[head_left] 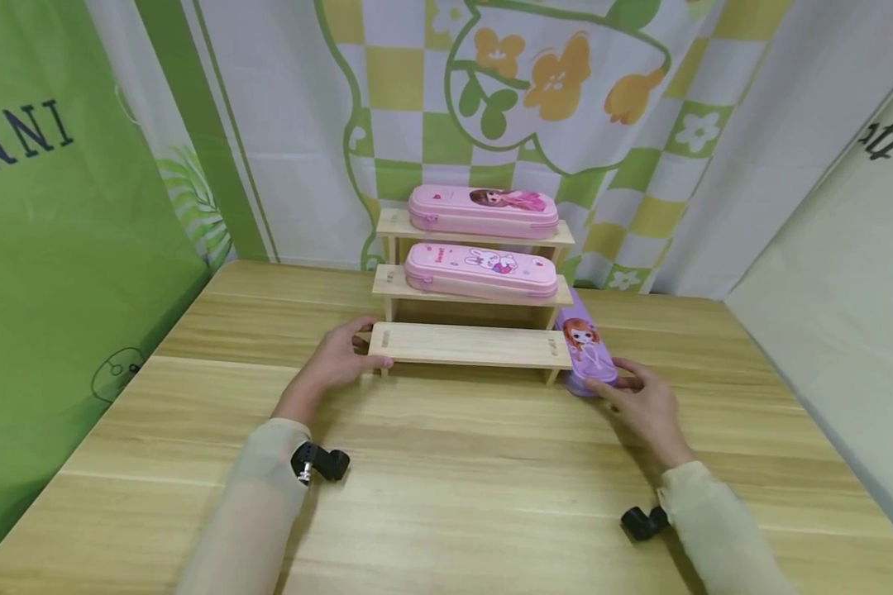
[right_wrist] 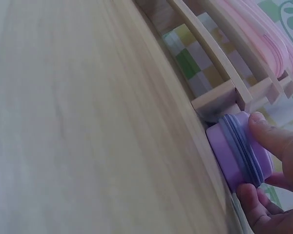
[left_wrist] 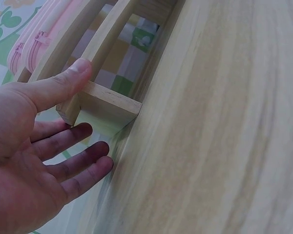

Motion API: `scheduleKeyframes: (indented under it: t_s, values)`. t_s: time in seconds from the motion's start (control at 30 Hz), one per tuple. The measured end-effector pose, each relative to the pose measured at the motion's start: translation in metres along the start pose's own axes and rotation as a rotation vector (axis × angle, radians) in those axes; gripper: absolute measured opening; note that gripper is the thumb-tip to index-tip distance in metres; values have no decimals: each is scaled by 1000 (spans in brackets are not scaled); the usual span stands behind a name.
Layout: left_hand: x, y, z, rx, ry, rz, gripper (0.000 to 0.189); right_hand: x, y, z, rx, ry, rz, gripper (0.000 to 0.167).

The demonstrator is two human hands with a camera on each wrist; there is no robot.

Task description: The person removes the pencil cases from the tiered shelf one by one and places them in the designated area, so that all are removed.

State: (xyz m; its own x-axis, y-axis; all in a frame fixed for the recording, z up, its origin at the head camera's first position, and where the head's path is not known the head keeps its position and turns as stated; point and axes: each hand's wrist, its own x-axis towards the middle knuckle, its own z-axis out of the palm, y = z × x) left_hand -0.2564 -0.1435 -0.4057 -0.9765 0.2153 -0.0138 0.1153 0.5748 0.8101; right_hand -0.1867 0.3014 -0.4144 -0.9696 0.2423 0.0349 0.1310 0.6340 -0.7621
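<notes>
A three-tier wooden stand (head_left: 469, 340) stands on the table. My left hand (head_left: 342, 357) holds the left end of its lowest tier, thumb along the front edge and forefinger behind the end; the other fingers (left_wrist: 83, 183) stay spread. To the right of the stand lies a purple pencil case (head_left: 588, 351) with a doll-like girl on its lid. My right hand (head_left: 646, 405) grips its near end, thumb on top and fingers at the side, as the right wrist view shows around the zipper (right_wrist: 241, 146). The lowest tier overlaps the case's left side in the head view.
A pink pencil case (head_left: 484, 211) with a girl print sits on the top tier, and another pink pencil case (head_left: 479, 270) with a rabbit print on the middle one. Behind the wooden table (head_left: 461, 496) hangs a patterned curtain (head_left: 394, 83); a wall (head_left: 848, 240) rises at right.
</notes>
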Motion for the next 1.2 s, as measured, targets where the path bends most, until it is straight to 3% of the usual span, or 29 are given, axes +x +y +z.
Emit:
scheduleKeyframes:
  t_s: [0.17, 0.37, 0.53, 0.63, 0.73, 0.9, 1.07, 1.2]
  values:
    - [-1, 0, 1, -3, -3, -5, 79, -1, -1, 4, -16, -2, -16, 78]
    - [-2, 1, 1, -3, -3, -18, 80, 10, -10, -2, -3, -62, -10, 81]
    - [0, 1, -1, -6, 2, -17, 80, 31, -31, -13, 12, 24, -60, 75]
    - [0, 0, -1, -10, 0, -19, 80, 43, -52, -16, 29, 95, -136, 69]
    - [0, 0, -1, -13, -2, -22, 80, 55, -73, -15, 86, 103, -222, 68]
    - [0, 0, 0, -19, -2, -18, 80, 73, -99, -4, 170, 34, -311, 69]
    - [0, 0, 1, -20, 0, -12, 79, 86, -111, 6, 236, -71, -322, 72]
    - [0, 0, 1, -16, 0, -6, 79, 90, -114, 11, 259, -89, -309, 72]
